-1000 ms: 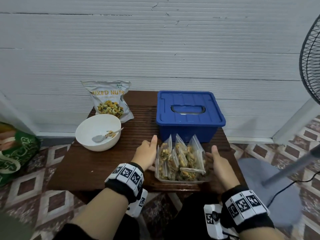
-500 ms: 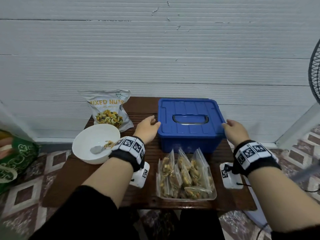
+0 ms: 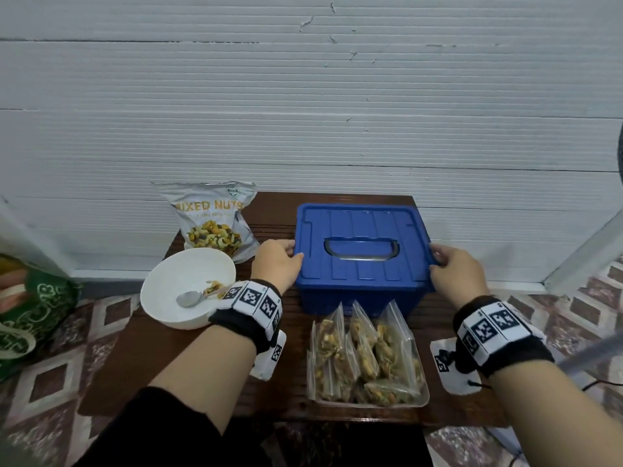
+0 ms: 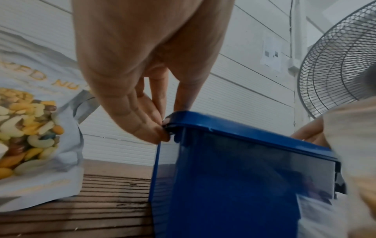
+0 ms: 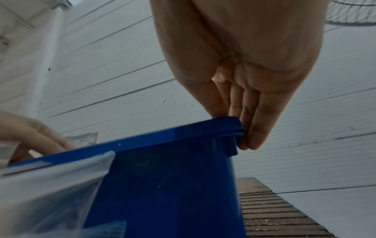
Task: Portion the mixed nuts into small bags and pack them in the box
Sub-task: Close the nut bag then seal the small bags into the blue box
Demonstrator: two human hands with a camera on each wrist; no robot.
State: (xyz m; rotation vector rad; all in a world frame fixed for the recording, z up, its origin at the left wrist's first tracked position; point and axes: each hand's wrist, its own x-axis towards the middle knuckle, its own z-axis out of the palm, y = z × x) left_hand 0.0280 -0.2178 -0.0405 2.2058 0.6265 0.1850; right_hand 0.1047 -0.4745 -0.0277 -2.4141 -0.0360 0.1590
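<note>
Wall [image 3: 303, 112]: white ribbed panels filling the upper half of the head view.
Table [image 3: 175, 358]: dark slatted wood, centre to lower centre of the frame, back edge against the wall.
Box [image 3: 357, 298]: blue plastic, on the table at centre-right of the head view, lid on.
Lid [image 3: 362, 246]: blue, with a recessed handle in its middle — a hand at each end.
Nut bag [image 3: 210, 222]: silver pouch printed "MIXED NUTS", upright against the wall, upper left of the table, just left of the box.
Bowl [image 3: 168, 305]: white, left of centre, in front of the nut bag; a few nuts lie inside.
Tray [image 3: 423, 397]: clear plastic, lower centre-right, just in front of the box.
Small bags [image 3: 364, 352]: clear zip bags filled with nuts, standing packed together in the tray — not in the box.
Left hand [image 3: 278, 262]: at the lid's left edge; thumb on top, fingers [image 4: 150, 128] curled under the rim, gripping it.
Right hand [image 3: 458, 274]: at the lid's right edge; thumb on top, fingers [image 5: 258, 128] hooked under the rim, gripping it.
Spoon [image 3: 190, 298]: metal, lying in the bowl, partly hidden by the left wristband.
Fan [image 4: 335, 64]: wire grille, upper right of the left wrist view.
</note>
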